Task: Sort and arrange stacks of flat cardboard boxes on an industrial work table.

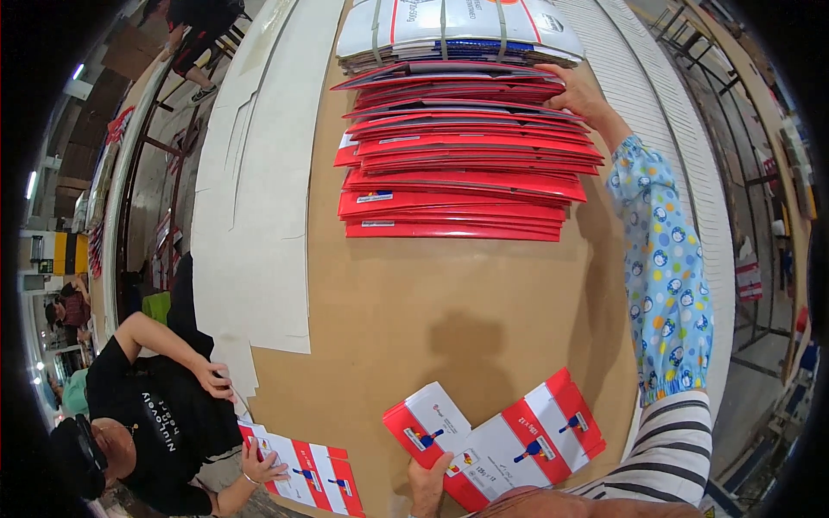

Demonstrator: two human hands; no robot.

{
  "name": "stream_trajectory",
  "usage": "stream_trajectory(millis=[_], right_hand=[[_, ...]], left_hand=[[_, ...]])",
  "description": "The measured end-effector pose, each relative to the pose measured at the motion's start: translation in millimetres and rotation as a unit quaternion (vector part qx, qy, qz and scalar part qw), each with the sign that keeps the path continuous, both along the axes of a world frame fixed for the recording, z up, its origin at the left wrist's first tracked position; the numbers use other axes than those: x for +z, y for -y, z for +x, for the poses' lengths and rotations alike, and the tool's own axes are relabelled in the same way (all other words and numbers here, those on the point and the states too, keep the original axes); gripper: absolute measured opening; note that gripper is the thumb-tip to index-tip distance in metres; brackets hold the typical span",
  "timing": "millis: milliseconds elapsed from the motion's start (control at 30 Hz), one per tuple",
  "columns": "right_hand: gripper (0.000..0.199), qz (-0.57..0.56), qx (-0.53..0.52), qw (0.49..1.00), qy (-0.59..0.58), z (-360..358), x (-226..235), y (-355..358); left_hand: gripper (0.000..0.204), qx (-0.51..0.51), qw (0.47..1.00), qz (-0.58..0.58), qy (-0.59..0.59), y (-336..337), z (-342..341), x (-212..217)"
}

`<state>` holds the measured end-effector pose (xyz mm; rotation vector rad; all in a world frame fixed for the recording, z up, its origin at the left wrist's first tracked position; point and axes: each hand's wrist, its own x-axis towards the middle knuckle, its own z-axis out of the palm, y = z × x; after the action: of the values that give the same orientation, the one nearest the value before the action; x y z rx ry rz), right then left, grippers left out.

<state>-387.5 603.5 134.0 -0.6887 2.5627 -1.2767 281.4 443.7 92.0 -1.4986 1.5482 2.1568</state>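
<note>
My right hand (584,97) reaches to the far right end of a row of red folded cartons (466,186) standing on edge on the table. Its thumb and fingers lie around the ends of the farthest ones. Close to me, my left hand (427,485) holds a red and white printed carton (518,440), partly opened out with its panels at an angle. The thumb rests on the carton's face; the other fingers are mostly hidden beneath. Part of the carton's near edge is hidden at the bottom.
A strapped stack of flat white cartons (471,26) lies behind the row. White sheets (259,190) cover the brown table's (371,302) left side. At the lower left, a co-worker in black (164,414) holds another red and white carton (315,473). Corrugated board (643,112) lines the right edge.
</note>
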Motion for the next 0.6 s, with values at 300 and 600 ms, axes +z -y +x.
stream_trajectory(millis=[300,600], right_hand=[[0.074,0.167,0.053,0.941,-0.288,-10.7,-21.7,0.1],[0.054,0.314,0.044,0.852,-0.417,0.3,-6.2,9.1]], left_hand=[[0.043,0.035,0.998,0.037,-0.030,-1.3,6.1,-7.0],[0.042,0.082,0.995,0.059,-0.025,-6.5,4.7,-1.8]])
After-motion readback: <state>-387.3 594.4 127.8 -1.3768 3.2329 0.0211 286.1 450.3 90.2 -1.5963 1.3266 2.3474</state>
